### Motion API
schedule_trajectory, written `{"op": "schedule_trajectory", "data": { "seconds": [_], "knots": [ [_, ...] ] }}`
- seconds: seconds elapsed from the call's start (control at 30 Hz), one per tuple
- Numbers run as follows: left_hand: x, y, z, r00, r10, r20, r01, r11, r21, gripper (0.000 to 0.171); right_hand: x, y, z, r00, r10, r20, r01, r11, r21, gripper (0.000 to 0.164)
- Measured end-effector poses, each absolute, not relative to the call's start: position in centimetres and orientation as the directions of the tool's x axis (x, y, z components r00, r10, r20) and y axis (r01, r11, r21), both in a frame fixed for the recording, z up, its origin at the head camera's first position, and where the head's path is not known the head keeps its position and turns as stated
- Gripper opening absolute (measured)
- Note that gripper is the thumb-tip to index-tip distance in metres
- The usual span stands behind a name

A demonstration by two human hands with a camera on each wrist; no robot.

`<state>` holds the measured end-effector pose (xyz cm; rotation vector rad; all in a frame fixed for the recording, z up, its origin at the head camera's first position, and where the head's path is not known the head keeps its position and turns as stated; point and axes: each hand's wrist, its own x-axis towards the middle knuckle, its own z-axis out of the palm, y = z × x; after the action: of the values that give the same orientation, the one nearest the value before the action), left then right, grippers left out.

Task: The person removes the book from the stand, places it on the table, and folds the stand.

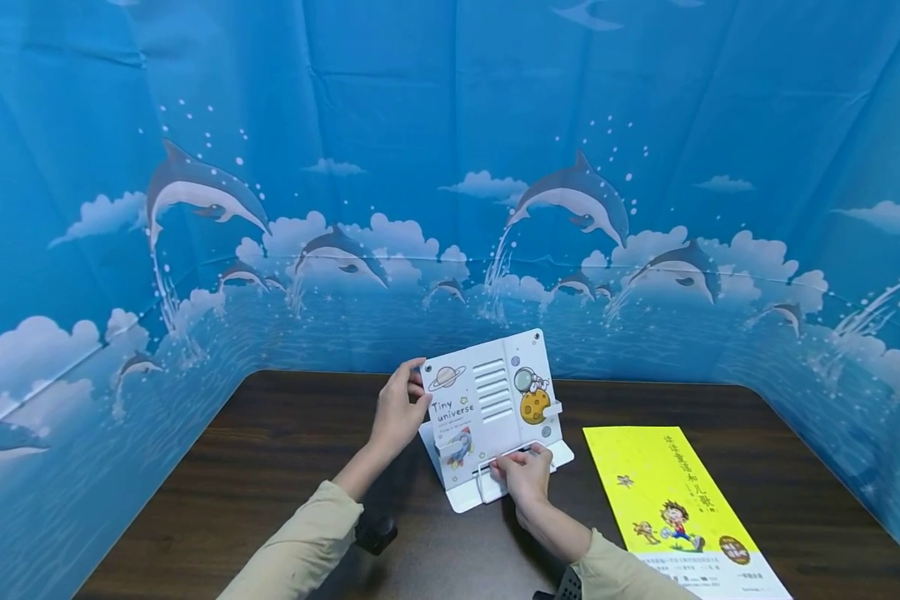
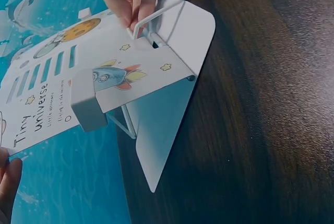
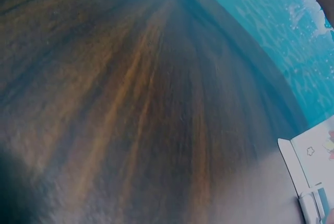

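Book stand held in two places

The white stand leans between the fingers. The left hand grips its upper side edge; the right hand pinches the wire clip at its lower edge. Right of those fingers, a yellow book lies on the table.

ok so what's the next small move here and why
Probably ease the wire clip outward with the right hand, which is right at it; the left hand grips the book stand by an upper corner, which should steady it.
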<state>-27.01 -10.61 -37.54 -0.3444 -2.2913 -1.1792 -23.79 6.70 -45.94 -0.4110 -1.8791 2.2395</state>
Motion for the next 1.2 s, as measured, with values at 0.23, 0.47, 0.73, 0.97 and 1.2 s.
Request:
{"op": "schedule_trajectory", "data": {
  "seconds": [0.23, 0.47, 0.73, 0.97, 1.2],
  "knots": [
    [-26.3, -10.7, -37.7, -0.808, -0.018, 0.589, 0.475, 0.572, 0.669, 0.048, -24.2, 7.5, -45.8, -0.962, 0.253, -0.102, 0.069, -0.137, -0.988, 0.059],
    [-24.9, -10.9, -38.0, -0.795, 0.026, 0.606, 0.517, 0.552, 0.655, 0.05, -24.8, 8.7, -45.4, -0.978, 0.15, -0.147, 0.136, -0.08, -0.987, 0.062],
    [-24.1, -10.9, -38.1, -0.763, 0.051, 0.644, 0.559, 0.553, 0.618, 0.053, -25.1, 9.5, -45.0, -0.98, 0.08, -0.184, 0.185, -0.005, -0.983, 0.063],
    [-23.5, -10.4, -38.5, -0.72, 0.1, 0.686, 0.625, 0.522, 0.58, 0.054, -25.9, 10.7, -45.0, -0.984, 0.032, -0.177, 0.177, 0.021, -0.984, 0.058],
    [-23.0, -10.0, -38.6, -0.711, 0.162, 0.684, 0.671, 0.448, 0.591, 0.051, -26.7, 12.1, -44.9, -0.974, -0.008, -0.228, 0.226, 0.091, -0.97, 0.056]
  ]
}}
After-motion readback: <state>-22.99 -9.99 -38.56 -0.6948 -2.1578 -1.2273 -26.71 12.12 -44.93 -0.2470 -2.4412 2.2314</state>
